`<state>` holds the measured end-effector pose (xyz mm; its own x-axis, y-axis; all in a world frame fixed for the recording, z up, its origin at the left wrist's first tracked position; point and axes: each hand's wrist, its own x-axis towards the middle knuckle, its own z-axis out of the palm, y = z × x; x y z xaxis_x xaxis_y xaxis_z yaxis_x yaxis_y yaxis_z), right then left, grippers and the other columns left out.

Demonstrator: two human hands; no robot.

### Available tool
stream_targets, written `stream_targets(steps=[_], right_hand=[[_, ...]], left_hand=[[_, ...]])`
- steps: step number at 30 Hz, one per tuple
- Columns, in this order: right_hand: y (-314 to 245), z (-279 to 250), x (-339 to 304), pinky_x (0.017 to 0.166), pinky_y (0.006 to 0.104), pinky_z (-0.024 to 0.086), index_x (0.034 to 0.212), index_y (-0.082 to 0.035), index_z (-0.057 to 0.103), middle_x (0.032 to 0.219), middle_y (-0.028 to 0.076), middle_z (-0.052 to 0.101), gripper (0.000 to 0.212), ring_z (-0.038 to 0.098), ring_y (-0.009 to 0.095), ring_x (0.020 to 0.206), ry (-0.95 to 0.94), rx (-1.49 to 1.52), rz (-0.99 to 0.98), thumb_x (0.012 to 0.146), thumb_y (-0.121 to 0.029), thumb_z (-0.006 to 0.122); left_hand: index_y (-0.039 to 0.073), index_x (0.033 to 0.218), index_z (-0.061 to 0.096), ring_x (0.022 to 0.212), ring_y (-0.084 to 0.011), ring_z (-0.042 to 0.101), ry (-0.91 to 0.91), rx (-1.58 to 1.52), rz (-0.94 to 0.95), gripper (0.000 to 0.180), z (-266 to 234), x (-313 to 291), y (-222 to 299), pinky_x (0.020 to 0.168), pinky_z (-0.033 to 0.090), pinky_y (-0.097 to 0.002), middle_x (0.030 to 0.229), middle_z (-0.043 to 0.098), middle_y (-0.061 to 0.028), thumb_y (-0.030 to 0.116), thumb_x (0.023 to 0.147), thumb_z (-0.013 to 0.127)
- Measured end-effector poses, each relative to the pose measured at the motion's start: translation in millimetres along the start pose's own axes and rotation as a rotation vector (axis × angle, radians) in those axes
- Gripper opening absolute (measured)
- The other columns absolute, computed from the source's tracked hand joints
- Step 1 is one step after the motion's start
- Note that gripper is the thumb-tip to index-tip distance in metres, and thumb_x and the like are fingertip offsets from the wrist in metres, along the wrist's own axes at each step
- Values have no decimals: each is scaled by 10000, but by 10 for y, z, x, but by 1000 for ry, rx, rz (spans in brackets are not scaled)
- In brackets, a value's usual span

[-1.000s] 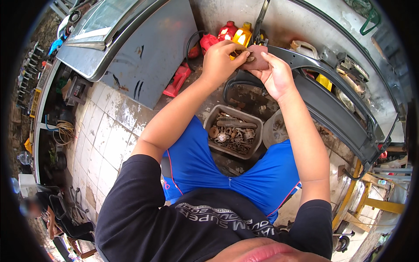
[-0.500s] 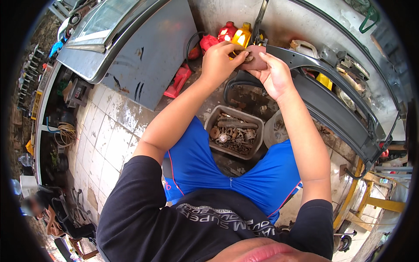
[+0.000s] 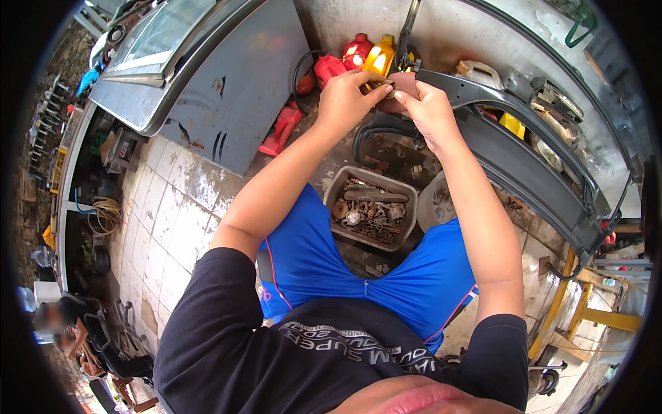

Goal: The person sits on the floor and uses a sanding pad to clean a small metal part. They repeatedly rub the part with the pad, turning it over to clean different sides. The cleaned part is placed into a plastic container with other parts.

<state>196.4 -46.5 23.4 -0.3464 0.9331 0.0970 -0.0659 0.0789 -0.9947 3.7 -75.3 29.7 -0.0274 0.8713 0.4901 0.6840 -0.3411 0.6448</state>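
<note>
While both forearms are slanting inward toward the far centre, the left hand point(image 3: 352, 100) and right hand point(image 3: 432, 114) are meeting at the fingertips, above the floor and beyond the tub point(image 3: 378, 177). The left elbow is standing bent out to the left; the left wrist is arching, with the back of the hand facing up. The left thumb and index finger are forming a narrow pinch on a small piece point(image 3: 391, 86); its shape is remaining too small to tell. The right forearm is rising steeply from the right, and the right hand is leaning left. It is holding the reddish-brown sheet point(image 3: 407, 83), its thumb lying across the near face and pointing at the left fingertips. The sheet is standing bent between the hands, just beside the small piece; whether the two are touching is not showing clearly. Beyond the hands, the red jug point(image 3: 356, 52) and yellow jug point(image 3: 379, 56) are standing. The black frame point(image 3: 531, 165) is lying to the right.
</note>
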Motion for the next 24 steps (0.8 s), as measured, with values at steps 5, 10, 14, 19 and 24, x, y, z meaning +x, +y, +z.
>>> stream_targets(steps=[5, 10, 14, 19, 24], right_hand=[[14, -23, 14, 919, 322, 585, 1291, 51, 697, 1135, 103, 768, 285, 725, 150, 1025, 11, 29, -45, 1030, -55, 656], [-67, 15, -41, 988, 410, 601, 1338, 58, 651, 1242, 156, 741, 332, 754, 267, 1087, -46, 326, 155, 1064, -120, 594], [-104, -43, -34, 1031, 431, 587, 1345, 76, 628, 1305, 193, 712, 380, 737, 283, 1148, -74, 449, 133, 1087, -191, 548], [-83, -36, -38, 1050, 432, 589, 1369, 67, 613, 1300, 192, 712, 390, 742, 292, 1137, -88, 483, 164, 1095, -202, 544], [-128, -14, -87, 1046, 434, 589, 1370, 66, 613, 1297, 194, 713, 398, 734, 291, 1154, -122, 422, 175, 1104, -219, 533]], left_hand=[[66, 1080, 826, 788, -222, 733, 22, 27, 15, 280, -21, 10, 35, 748, 568, -348, 952, 797, -110, 281, 902, 849], [71, 1051, 828, 813, -246, 740, 45, 80, 40, 248, -47, 24, 49, 755, 566, -351, 923, 786, -100, 263, 896, 849], [85, 990, 833, 819, -276, 735, 129, -2, 122, 247, 11, 27, -3, 742, 567, -384, 905, 767, -93, 301, 871, 852], [87, 1028, 836, 801, -243, 720, 165, 53, 77, 217, -65, 111, -76, 758, 566, -368, 921, 769, -89, 247, 884, 855], [91, 1029, 842, 798, -232, 716, 183, 181, 420, 213, -23, 50, -50, 739, 562, -355, 906, 761, -83, 242, 880, 858]])
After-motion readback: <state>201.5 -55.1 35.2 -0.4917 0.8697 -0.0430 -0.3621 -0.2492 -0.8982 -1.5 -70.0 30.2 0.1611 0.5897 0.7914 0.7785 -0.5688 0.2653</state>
